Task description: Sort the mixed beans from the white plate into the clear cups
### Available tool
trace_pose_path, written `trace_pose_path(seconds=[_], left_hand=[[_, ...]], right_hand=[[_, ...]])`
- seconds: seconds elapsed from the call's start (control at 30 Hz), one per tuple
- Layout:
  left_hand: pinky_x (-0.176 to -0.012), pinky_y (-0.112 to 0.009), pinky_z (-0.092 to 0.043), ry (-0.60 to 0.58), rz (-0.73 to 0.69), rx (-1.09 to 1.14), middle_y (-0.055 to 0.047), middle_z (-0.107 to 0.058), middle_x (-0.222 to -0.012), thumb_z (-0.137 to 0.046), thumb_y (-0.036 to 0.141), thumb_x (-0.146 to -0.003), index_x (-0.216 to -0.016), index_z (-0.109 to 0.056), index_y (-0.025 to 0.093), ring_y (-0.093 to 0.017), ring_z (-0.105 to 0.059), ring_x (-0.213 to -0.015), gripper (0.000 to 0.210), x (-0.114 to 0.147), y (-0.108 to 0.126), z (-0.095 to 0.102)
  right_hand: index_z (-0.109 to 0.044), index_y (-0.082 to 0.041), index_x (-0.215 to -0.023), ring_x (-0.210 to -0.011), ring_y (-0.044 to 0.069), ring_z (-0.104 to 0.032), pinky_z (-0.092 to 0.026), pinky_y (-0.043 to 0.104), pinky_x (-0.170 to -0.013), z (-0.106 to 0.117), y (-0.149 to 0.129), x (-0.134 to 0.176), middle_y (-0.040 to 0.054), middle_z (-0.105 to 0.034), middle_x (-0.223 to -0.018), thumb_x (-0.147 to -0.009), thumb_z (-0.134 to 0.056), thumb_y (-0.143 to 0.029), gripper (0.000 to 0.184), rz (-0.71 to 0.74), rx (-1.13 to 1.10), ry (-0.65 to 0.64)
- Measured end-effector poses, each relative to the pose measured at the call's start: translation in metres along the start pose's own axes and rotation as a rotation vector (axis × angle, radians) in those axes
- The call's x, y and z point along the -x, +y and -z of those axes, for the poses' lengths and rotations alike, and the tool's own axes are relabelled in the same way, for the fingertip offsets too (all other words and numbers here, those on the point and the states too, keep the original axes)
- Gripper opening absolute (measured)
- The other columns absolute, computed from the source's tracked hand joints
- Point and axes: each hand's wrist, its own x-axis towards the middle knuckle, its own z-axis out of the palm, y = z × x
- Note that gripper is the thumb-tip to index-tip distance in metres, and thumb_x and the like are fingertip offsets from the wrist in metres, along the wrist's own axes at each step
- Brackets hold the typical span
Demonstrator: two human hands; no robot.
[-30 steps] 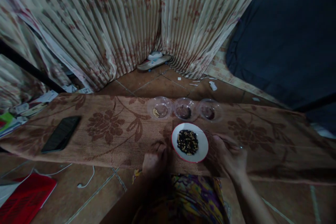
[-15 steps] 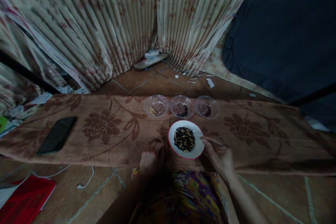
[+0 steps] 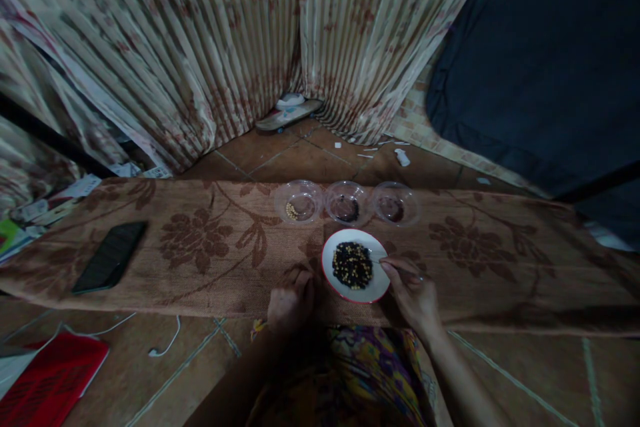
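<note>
Hands [image 3: 291,299] [image 3: 414,297] flank red-rimmed dish [image 3: 376,283]; lettering [image 3: 43,392] on red item [image 3: 83,355] blurred.

My right hand [image 3: 415,297] has moved in over the plate [image 3: 379,282], bringing a thin tool [image 3: 375,257] to the seeds [image 3: 353,265].

The left hand [image 3: 291,300] is curled into a loose fist; the right hand [image 3: 413,293] — apart from it — pinches, fingers [image 3: 401,264] angled inward. Both forearms [image 3: 453,367] slant outward below the hands.
</note>
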Motion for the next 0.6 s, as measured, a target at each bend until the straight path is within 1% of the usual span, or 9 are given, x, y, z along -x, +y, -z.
trace_pose_path(seconds=[0.33,0.43,0.6], left_hand=[[-0.074,-0.026,-0.046,-0.005,-0.013,0.0,-0.003,-0.063,-0.088,-0.043,0.022,-0.095,-0.087,-0.057,0.022,-0.015,-0.059,-0.082,0.016,-0.0004,0.0001,0.0012],[-0.072,-0.026,-0.046,0.0,-0.007,-0.017,-0.002,-0.063,-0.085,-0.043,0.023,-0.095,-0.087,-0.057,0.022,-0.016,-0.058,-0.081,0.017,-0.0003,0.0005,0.001],[-0.073,-0.026,-0.046,0.007,-0.018,-0.01,-0.002,-0.063,-0.085,-0.044,0.023,-0.095,-0.086,-0.057,0.022,-0.016,-0.059,-0.082,0.015,0.0,-0.001,-0.0005]], right_hand=[[-0.072,-0.022,-0.086,-0.092,0.023,-0.066,-0.052,0.036,-0.081,0.0008,0.0037,-0.0001,0.0072,-0.072,-0.093,-0.087,-0.059,-0.045,0.027,0.044,0.033,-0.004],[-0.072,-0.021,-0.087,-0.092,0.023,-0.066,-0.051,0.036,-0.081,0.0003,0.0042,0.0003,0.0074,-0.072,-0.093,-0.087,-0.059,-0.046,0.028,0.032,0.022,0.005],[-0.073,-0.021,-0.086,-0.091,0.024,-0.066,-0.052,0.038,-0.082,-0.0004,0.0056,0.0005,0.0078,-0.072,-0.093,-0.085,-0.06,-0.048,0.029,-0.003,0.005,0.023]])
